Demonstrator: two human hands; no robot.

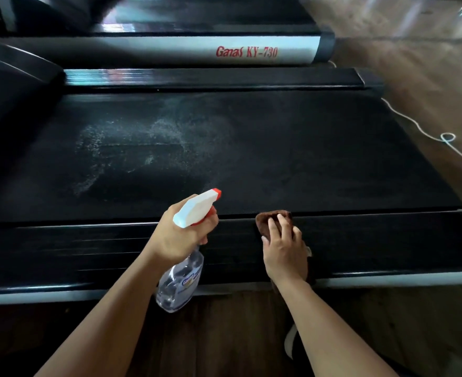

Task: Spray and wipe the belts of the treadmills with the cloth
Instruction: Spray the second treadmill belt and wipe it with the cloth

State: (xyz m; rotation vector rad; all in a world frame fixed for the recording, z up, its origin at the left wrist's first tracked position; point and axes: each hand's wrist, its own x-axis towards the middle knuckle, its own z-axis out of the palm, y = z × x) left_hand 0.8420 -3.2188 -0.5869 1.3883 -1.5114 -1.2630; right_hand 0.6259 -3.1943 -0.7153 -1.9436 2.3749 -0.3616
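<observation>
Down at the near edge, the left hand (180,235) grips a spray bottle (179,278). Its fingers are curled round the neck, so the neck is hidden and only a sliver of the orange trigger shows. The white head with its orange nozzle points far and slightly right over the belt (292,159). The clear body hangs below the wrist, and its label is too blurred to read fully.

Just right of it, the right hand (284,251) lies flat on a brown cloth (274,216). Its fingers are fairly straight and slightly spread, pressing the cloth onto the near side rail (387,240) at the belt's edge. Most of the cloth is covered. One corner shows beyond the fingertips and a scrap shows under the wrist.

On the black belt, pale specks of spray (131,142) lie left of centre. Its right half looks dull and even, and I cannot tell whether that half is wet.

Beyond the far rail stands a second treadmill (246,51) lettered "Ganas KY-730". Its belt is smeared by blur and cut off by the top edge. The dark hood at far left is too dim to make out.

A white cord (442,137) loops over the wooden floor (428,72) on the right. Near the right forearm a pale shape (289,341) sits in shadow, and I cannot identify it.
</observation>
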